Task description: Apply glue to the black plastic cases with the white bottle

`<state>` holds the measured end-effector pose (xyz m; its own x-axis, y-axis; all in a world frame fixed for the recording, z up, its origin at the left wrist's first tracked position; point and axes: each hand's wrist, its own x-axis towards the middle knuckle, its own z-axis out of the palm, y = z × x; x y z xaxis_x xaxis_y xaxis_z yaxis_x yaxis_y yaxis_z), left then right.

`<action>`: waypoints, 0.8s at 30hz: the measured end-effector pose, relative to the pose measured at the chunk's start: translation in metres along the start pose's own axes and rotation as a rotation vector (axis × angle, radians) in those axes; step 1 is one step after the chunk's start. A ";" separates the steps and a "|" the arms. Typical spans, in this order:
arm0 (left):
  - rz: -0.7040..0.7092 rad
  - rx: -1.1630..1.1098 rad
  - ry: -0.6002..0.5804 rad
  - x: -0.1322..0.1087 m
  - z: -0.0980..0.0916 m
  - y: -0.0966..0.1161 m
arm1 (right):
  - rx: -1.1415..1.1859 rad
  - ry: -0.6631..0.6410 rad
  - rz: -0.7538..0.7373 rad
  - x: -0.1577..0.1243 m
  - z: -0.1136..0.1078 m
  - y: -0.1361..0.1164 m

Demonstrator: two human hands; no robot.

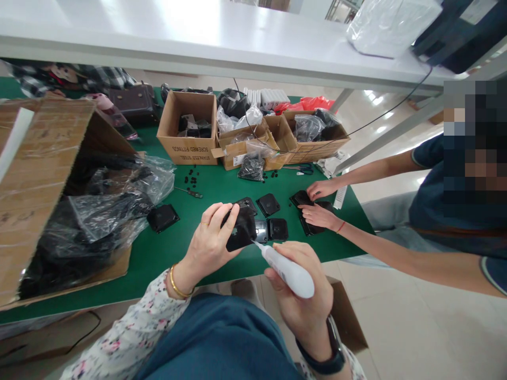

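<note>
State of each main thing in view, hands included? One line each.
Left hand: gripping the held black part
Right hand: closed around the white tool
Held black part: tilted
White tool: narrow tip at the part's lower edge
Co-worker's hands: on black parts
Large carton: open, black items in clear plastic
Lettered box: open, print upside down
Screwdriver: lying
Scissors: lying, blades unclear

The left hand covers part of the flat, glossy black plate. Grey marking on the white, rounded plastic tool is too small to read. Scattered black pieces are too tiny to identify. The left edge cuts off the open brown cardboard box; crumpled clear plastic obscures its black contents. Pixelation hides the head of the dark-blue-shirted co-worker.
</note>
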<state>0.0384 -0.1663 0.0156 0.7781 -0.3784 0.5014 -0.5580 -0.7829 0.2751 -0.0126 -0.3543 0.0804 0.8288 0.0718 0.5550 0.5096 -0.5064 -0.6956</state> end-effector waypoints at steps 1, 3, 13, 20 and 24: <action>-0.003 0.004 0.000 0.000 0.000 0.000 | -0.008 -0.007 -0.015 0.000 0.000 -0.001; -0.003 0.009 0.000 -0.001 0.000 0.000 | -0.035 -0.022 -0.044 -0.001 0.001 -0.001; -0.106 -0.006 0.008 -0.002 -0.002 0.007 | -0.278 -0.083 -0.338 -0.019 0.009 -0.003; -0.299 -0.127 -0.039 -0.005 0.001 0.013 | -0.285 -0.005 -0.424 -0.019 0.008 -0.006; -0.397 -0.236 -0.070 -0.009 0.003 0.014 | -0.227 0.046 -0.373 -0.026 0.009 0.001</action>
<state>0.0249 -0.1755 0.0123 0.9578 -0.1107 0.2653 -0.2570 -0.7432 0.6177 -0.0312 -0.3491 0.0615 0.5837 0.2500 0.7725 0.7041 -0.6297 -0.3283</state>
